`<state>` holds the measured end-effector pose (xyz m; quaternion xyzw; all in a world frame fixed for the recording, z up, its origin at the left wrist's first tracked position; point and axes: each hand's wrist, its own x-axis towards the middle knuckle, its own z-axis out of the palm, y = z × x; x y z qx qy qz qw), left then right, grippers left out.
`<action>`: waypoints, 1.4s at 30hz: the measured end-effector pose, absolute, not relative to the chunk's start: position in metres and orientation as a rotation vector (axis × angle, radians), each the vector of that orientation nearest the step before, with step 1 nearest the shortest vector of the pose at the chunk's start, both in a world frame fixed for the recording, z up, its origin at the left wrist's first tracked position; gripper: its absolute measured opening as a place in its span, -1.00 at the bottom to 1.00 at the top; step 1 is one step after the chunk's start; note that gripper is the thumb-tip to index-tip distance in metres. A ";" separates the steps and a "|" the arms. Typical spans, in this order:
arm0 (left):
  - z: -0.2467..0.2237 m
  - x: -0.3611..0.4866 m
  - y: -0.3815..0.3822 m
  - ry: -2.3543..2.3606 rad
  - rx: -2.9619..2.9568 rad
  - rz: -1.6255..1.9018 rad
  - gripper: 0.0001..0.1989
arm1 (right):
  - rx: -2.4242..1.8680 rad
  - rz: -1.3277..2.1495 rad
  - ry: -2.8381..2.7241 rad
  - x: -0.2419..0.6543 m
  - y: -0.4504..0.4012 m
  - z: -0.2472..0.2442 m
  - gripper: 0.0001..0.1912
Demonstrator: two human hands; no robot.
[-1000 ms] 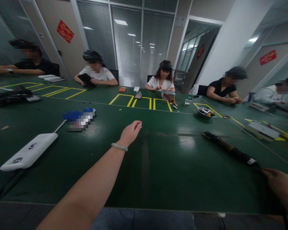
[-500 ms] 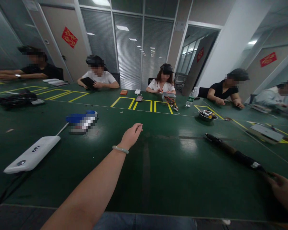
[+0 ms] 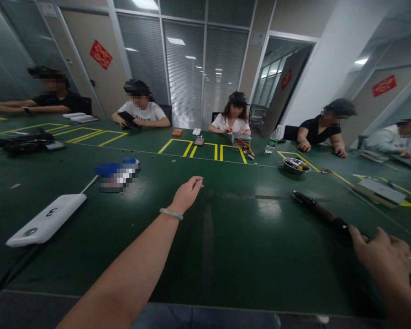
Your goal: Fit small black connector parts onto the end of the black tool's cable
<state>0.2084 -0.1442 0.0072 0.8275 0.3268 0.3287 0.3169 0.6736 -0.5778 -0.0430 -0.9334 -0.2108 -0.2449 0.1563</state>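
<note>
The tool (image 3: pixel 318 212) looks stiff and fairly light, with a slim dark body that would likely sit well in one palm. Its smooth barrel may roll or slip a little, so the thick middle, just ahead of the fingers, seems the surest place to take hold; the narrow far tip looks the part most easily knocked. It is long, round and mostly black, with a duller brownish stretch along the middle and a stepped, thinner end. It points away from the fingers and to their left, at or just over the green desk (image 3: pixel 253 256); which of the two is hard to tell.

The right hand (image 3: pixel 385 256) is at its near end, loosely open, the thumb against or just over the tool and the other fingers spread and bent beyond it. No closed grip shows.

Past the tip, away from these fingers, are a metal bowl (image 3: pixel 296 172) of small parts and a bottle (image 3: pixel 271 142). Farther out to their right is a flat grey box (image 3: pixel 378 189).

Well to the left, the left hand (image 3: pixel 185 194) has its fingers drawn together, with nothing seen in them. Left of those fingers are a blue thing (image 3: pixel 106 169) and, nearer the body, a white power bank (image 3: pixel 55 214).
</note>
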 end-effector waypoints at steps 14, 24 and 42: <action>0.008 0.212 -0.141 0.837 2.175 0.840 -0.59 | -2.823 -0.155 -0.178 0.702 -0.532 -0.026 -0.13; 0.003 0.222 -0.138 0.832 2.044 0.898 -0.53 | -2.816 -0.183 -0.339 0.683 -0.509 -0.019 -0.17; 0.014 0.223 -0.162 0.728 2.442 0.975 -0.64 | -2.190 -0.134 -1.426 0.389 -0.308 -0.017 -0.58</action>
